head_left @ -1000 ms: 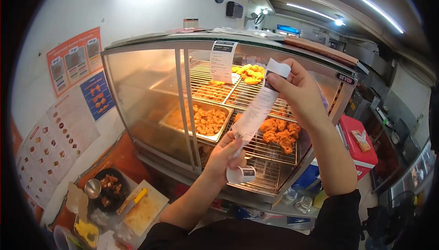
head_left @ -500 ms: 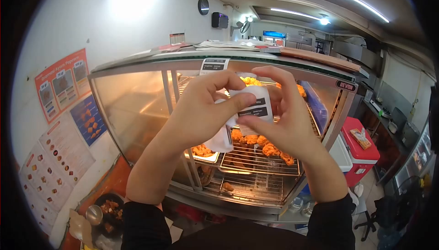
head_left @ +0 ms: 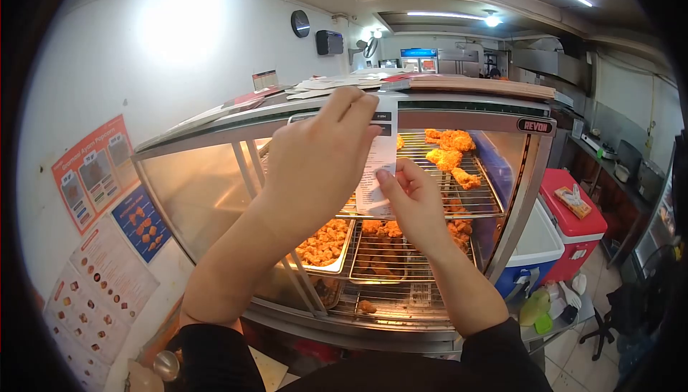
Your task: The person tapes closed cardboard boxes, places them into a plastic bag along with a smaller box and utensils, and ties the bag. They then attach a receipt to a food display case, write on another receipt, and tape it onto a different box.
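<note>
A long printed paper receipt (head_left: pixel 378 148) hangs unrolled in front of the glass food warmer's top rail (head_left: pixel 459 114). My left hand (head_left: pixel 319 152) is closed at the receipt's upper end, fingers bent over near the rail; its fingertips partly hide the paper. Lower down, my right hand (head_left: pixel 416 195) pinches the receipt's right edge between thumb and fingers. Behind the glass, pieces of fried chicken (head_left: pixel 451 150) lie on a wire rack (head_left: pixel 473 209). Below, a metal tray (head_left: pixel 350 243) holds small fried pieces. The edge of another slip shows behind my left hand.
Papers (head_left: pixel 337 85) and a brown board (head_left: pixel 480 88) lie on top of the warmer. Menu posters (head_left: pixel 100 170) cover the left wall. At right stand a red cooler box (head_left: pixel 577 227) and a blue one with a white lid (head_left: pixel 534 238). A metal ladle (head_left: pixel 167 365) is at lower left.
The receipt, curled between both hands before, is now stretched out lengthwise. My left hand has risen to the rail, and my right hand has shifted to the receipt's lower part.
</note>
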A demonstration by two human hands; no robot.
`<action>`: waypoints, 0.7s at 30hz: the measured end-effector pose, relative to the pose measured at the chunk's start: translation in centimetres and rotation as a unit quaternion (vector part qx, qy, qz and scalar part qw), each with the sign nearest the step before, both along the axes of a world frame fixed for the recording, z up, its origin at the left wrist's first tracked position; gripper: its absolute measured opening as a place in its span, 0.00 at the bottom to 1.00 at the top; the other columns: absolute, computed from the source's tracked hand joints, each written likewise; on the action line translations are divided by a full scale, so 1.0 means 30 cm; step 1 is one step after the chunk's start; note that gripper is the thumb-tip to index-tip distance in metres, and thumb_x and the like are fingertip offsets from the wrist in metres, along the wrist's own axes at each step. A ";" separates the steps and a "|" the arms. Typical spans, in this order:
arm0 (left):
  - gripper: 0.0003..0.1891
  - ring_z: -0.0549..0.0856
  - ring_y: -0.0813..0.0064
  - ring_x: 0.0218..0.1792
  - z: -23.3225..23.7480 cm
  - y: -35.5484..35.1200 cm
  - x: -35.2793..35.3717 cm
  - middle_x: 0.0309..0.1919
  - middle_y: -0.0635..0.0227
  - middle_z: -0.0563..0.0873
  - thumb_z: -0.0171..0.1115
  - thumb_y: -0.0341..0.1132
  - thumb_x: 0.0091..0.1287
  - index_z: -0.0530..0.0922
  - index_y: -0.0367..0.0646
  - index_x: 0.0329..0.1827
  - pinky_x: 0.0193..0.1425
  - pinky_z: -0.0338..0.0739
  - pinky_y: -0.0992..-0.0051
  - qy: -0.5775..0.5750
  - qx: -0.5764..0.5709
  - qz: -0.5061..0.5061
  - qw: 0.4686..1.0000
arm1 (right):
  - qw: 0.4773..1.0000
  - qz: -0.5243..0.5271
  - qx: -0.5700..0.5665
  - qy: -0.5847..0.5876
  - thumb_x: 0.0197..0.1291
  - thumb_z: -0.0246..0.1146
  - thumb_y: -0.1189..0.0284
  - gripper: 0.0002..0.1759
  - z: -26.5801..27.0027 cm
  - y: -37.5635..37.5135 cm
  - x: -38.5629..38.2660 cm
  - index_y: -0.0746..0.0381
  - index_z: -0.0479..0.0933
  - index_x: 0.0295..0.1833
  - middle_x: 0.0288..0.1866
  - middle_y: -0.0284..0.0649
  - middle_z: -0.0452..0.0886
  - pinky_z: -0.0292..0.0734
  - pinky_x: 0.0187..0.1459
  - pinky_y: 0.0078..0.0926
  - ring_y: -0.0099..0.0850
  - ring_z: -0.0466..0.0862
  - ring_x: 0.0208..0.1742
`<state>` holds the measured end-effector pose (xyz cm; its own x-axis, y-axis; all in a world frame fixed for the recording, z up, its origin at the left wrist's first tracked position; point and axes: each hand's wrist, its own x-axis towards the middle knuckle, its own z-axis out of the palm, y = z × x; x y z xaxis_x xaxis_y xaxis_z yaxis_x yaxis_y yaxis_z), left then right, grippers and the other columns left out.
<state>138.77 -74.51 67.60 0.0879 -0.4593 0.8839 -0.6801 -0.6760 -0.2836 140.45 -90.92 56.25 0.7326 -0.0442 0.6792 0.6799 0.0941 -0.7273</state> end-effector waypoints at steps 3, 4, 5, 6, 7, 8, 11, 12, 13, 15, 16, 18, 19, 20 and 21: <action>0.13 0.90 0.61 0.36 -0.010 -0.022 0.005 0.52 0.68 0.85 0.68 0.37 0.73 0.82 0.47 0.58 0.35 0.85 0.66 0.004 0.035 0.040 0.999 | 0.999 -0.022 -0.024 0.003 0.81 0.62 0.68 0.12 -0.011 -0.001 0.011 0.68 0.79 0.54 0.38 0.35 0.88 0.80 0.37 0.20 0.15 0.85 0.36; 0.13 0.90 0.61 0.35 -0.007 -0.028 0.004 0.51 0.69 0.85 0.68 0.38 0.73 0.82 0.47 0.57 0.35 0.84 0.66 0.010 0.042 0.054 0.998 | 0.999 -0.030 -0.033 0.001 0.81 0.62 0.68 0.12 -0.014 -0.001 0.013 0.68 0.79 0.54 0.38 0.35 0.88 0.80 0.37 0.20 0.15 0.85 0.36; 0.13 0.90 0.61 0.34 -0.006 -0.033 0.003 0.51 0.69 0.84 0.68 0.39 0.73 0.82 0.47 0.56 0.35 0.84 0.65 0.016 0.049 0.068 0.996 | 0.999 -0.026 -0.033 0.002 0.81 0.62 0.68 0.12 -0.017 -0.003 0.018 0.68 0.79 0.54 0.38 0.35 0.88 0.80 0.37 0.20 0.15 0.85 0.36; 0.13 0.90 0.61 0.34 -0.007 -0.039 -0.001 0.51 0.69 0.84 0.68 0.39 0.73 0.82 0.47 0.56 0.35 0.84 0.65 0.017 0.049 0.072 0.996 | 0.999 -0.025 -0.032 -0.002 0.81 0.62 0.68 0.12 -0.018 -0.006 0.023 0.68 0.79 0.54 0.38 0.35 0.88 0.80 0.37 0.20 0.15 0.85 0.36; 0.13 0.90 0.62 0.33 -0.009 -0.045 -0.006 0.50 0.69 0.84 0.68 0.40 0.73 0.82 0.47 0.57 0.35 0.84 0.65 0.027 0.045 0.074 0.996 | 0.999 -0.024 -0.032 -0.005 0.81 0.62 0.68 0.12 -0.020 -0.009 0.025 0.68 0.79 0.53 0.38 0.35 0.88 0.80 0.38 0.20 0.15 0.85 0.36; 0.14 0.90 0.62 0.33 -0.009 -0.052 -0.011 0.49 0.69 0.84 0.68 0.41 0.73 0.82 0.47 0.57 0.34 0.84 0.65 0.037 0.041 0.076 0.996 | 0.999 -0.019 -0.032 -0.004 0.81 0.62 0.68 0.12 -0.020 -0.010 0.023 0.68 0.79 0.53 0.38 0.35 0.88 0.80 0.38 0.20 0.15 0.85 0.36; 0.15 0.90 0.62 0.32 -0.016 -0.070 -0.013 0.50 0.70 0.84 0.69 0.42 0.74 0.81 0.46 0.57 0.33 0.83 0.64 0.029 0.015 0.100 0.994 | 1.000 0.026 0.007 0.006 0.81 0.62 0.69 0.11 -0.021 -0.017 0.009 0.67 0.78 0.54 0.39 0.35 0.88 0.80 0.39 0.19 0.16 0.85 0.38; 0.15 0.90 0.62 0.32 -0.022 -0.077 -0.015 0.50 0.70 0.84 0.69 0.42 0.74 0.81 0.46 0.57 0.33 0.83 0.64 0.032 0.013 0.106 0.994 | 0.999 0.044 0.015 0.019 0.81 0.62 0.69 0.11 -0.030 -0.025 0.006 0.67 0.78 0.55 0.41 0.35 0.87 0.80 0.41 0.19 0.16 0.85 0.40; 0.15 0.90 0.62 0.32 -0.029 -0.085 -0.018 0.49 0.70 0.85 0.68 0.42 0.74 0.81 0.46 0.57 0.33 0.83 0.64 0.019 0.006 0.085 0.996 | 0.997 0.062 0.022 0.031 0.81 0.63 0.69 0.11 -0.038 -0.032 0.001 0.67 0.77 0.56 0.42 0.36 0.87 0.80 0.43 0.18 0.16 0.85 0.42; 0.14 0.91 0.62 0.32 -0.032 -0.096 -0.032 0.49 0.70 0.85 0.68 0.41 0.74 0.81 0.46 0.57 0.32 0.84 0.64 0.008 -0.003 0.071 0.997 | 0.995 0.085 0.028 0.032 0.80 0.63 0.69 0.11 -0.058 -0.037 -0.019 0.66 0.77 0.57 0.43 0.36 0.86 0.79 0.44 0.18 0.16 0.85 0.43; 0.14 0.91 0.61 0.33 -0.029 -0.101 -0.038 0.48 0.69 0.86 0.68 0.42 0.74 0.82 0.46 0.56 0.33 0.84 0.64 0.011 -0.007 0.075 0.997 | 0.994 0.102 0.038 0.032 0.80 0.63 0.69 0.11 -0.071 -0.038 -0.028 0.66 0.77 0.57 0.44 0.35 0.86 0.79 0.45 0.17 0.16 0.84 0.44; 0.13 0.91 0.61 0.34 -0.026 -0.109 -0.048 0.48 0.68 0.86 0.67 0.42 0.75 0.82 0.46 0.55 0.34 0.84 0.64 0.021 -0.012 0.088 0.996 | 0.993 0.105 0.009 0.049 0.80 0.63 0.70 0.11 -0.095 -0.057 -0.044 0.65 0.76 0.59 0.42 0.34 0.84 0.77 0.47 0.19 0.18 0.84 0.45; 0.13 0.91 0.60 0.35 -0.024 -0.114 -0.049 0.47 0.68 0.87 0.66 0.43 0.75 0.82 0.45 0.55 0.35 0.84 0.64 0.032 -0.008 0.098 0.995 | 0.994 0.103 0.021 0.022 0.79 0.63 0.70 0.12 -0.104 -0.060 -0.055 0.65 0.75 0.61 0.41 0.34 0.83 0.77 0.48 0.20 0.19 0.83 0.44; 0.13 0.91 0.59 0.36 -0.022 -0.118 -0.053 0.46 0.67 0.87 0.66 0.43 0.76 0.82 0.45 0.54 0.35 0.85 0.64 0.042 -0.005 0.109 0.993 | 0.994 0.101 0.033 -0.005 0.79 0.64 0.71 0.13 -0.112 -0.063 -0.067 0.64 0.75 0.62 0.40 0.33 0.83 0.76 0.48 0.22 0.20 0.83 0.44; 0.14 0.91 0.57 0.39 -0.019 -0.125 -0.066 0.47 0.66 0.87 0.65 0.44 0.76 0.82 0.44 0.54 0.38 0.85 0.62 0.055 -0.010 0.124 0.991 | 0.996 0.085 0.023 0.000 0.78 0.64 0.71 0.15 -0.115 -0.075 -0.090 0.64 0.74 0.65 0.44 0.35 0.82 0.77 0.55 0.27 0.23 0.83 0.50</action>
<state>136.79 -78.26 67.04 0.2927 -0.3944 0.8711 -0.5180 -0.8311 -0.2023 137.74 -93.16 52.80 0.7325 0.0498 0.6790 0.6508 0.2416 -0.7198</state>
